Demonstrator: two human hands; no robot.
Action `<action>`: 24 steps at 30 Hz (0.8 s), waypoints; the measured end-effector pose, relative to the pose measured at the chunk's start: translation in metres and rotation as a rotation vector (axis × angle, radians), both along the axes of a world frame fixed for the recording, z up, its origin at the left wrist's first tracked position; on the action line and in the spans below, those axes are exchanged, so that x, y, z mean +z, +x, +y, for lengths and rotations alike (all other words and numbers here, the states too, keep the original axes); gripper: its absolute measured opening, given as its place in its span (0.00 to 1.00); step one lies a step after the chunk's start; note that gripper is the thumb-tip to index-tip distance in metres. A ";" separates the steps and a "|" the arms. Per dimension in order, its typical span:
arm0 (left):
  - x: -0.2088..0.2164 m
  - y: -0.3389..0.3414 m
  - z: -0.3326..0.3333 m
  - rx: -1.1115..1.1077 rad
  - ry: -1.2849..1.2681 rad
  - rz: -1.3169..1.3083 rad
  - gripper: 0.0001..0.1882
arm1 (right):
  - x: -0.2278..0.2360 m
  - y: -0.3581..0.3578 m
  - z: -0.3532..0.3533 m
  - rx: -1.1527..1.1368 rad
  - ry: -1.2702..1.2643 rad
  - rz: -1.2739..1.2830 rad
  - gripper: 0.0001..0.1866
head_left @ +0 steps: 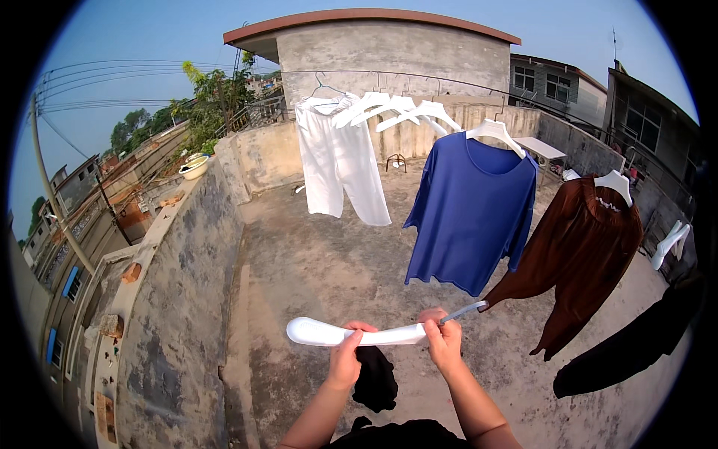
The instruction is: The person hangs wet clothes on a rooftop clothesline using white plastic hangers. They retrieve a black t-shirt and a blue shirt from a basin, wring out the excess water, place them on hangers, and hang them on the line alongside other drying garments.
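Observation:
A white clothes hanger (314, 331) is held sideways in front of me, its grey hook (464, 311) pointing right. My left hand (345, 361) grips its middle, fingers over the top edge and thumb below. The end near the hook is wrapped by my right hand (444, 343). Just below the hanger, beside my left hand, is a bunched black cloth (375, 382); I cannot tell whether it hangs or lies on the floor. The tip of the hook appears close to a leg of dark brown trousers (587, 251) on a white hanger.
White trousers (336, 161), several bare white hangers (404, 112) and a blue top (475, 209) hang from a line (441, 78) ahead. A black garment (628, 352) is at right. A concrete parapet (176, 299) with bricks (112, 325) runs along the left. A white table (542, 147) stands farther back.

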State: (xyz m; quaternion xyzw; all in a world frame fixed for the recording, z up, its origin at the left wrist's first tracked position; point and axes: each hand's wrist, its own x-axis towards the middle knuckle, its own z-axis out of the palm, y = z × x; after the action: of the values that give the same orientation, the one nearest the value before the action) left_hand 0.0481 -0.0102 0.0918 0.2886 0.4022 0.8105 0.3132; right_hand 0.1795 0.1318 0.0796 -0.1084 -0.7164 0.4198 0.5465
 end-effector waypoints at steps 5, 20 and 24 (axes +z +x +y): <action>0.004 0.008 0.011 -0.045 -0.138 0.094 0.19 | 0.009 -0.001 -0.026 -0.175 0.119 -0.053 0.07; 0.015 -0.083 0.004 0.206 -0.486 -0.102 0.19 | -0.013 0.055 0.015 -0.428 -0.105 -0.051 0.16; 0.001 -0.103 0.005 -0.054 -0.619 0.157 0.25 | -0.023 0.059 0.027 -0.374 -0.495 -0.062 0.20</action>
State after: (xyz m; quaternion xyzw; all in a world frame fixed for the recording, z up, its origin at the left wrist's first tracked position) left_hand -0.0549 -0.0056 0.0925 0.2520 0.6448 0.6163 0.3755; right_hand 0.2388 0.1583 0.0564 -0.3809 -0.5765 0.4701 0.5491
